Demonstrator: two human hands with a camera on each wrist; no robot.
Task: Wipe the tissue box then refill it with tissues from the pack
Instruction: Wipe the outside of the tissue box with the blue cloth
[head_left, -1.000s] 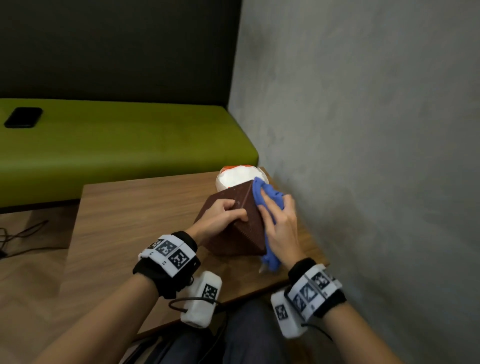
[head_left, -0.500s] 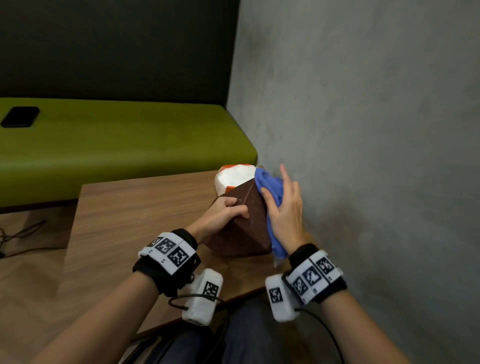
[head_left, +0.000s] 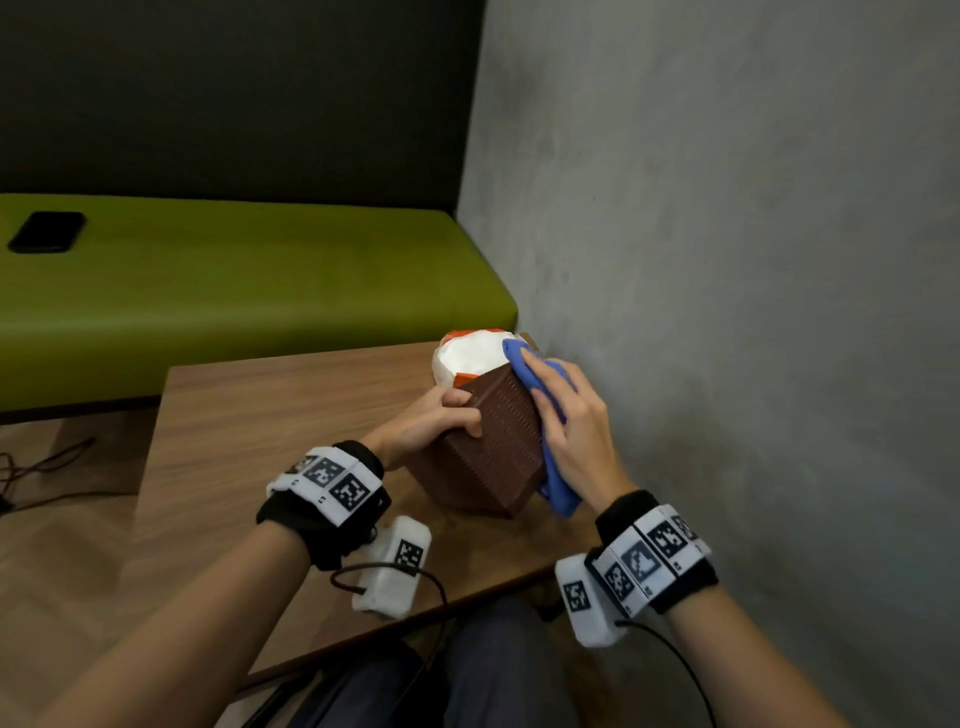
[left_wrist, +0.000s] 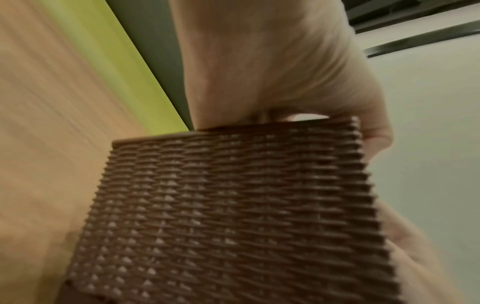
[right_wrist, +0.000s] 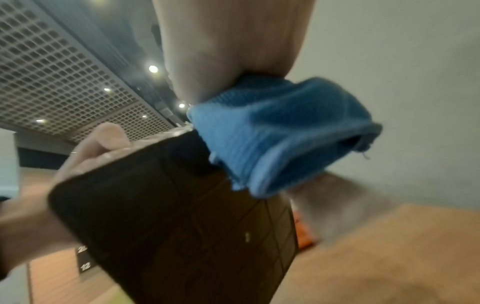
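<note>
A brown woven-pattern tissue box (head_left: 493, 447) stands tilted on one corner on the wooden table (head_left: 270, 415). My left hand (head_left: 441, 421) grips its upper left edge, fingers curled over the rim; the box's ribbed side (left_wrist: 233, 205) fills the left wrist view. My right hand (head_left: 566, 431) presses a blue cloth (head_left: 558, 488) flat against the box's right face, fingers laid along it. In the right wrist view the cloth (right_wrist: 280, 131) bunches under the palm against the dark box (right_wrist: 182, 222). A white and orange tissue pack (head_left: 467, 356) lies right behind the box.
A grey wall (head_left: 727, 260) stands close on the right of the table. A green bench (head_left: 234, 280) runs behind the table with a black phone (head_left: 47, 231) on its left end. Cables lie on the floor at the left.
My right hand with the cloth has slid up along the box's right face and come partway back down. My left hand keeps its hold and the box stays tilted.
</note>
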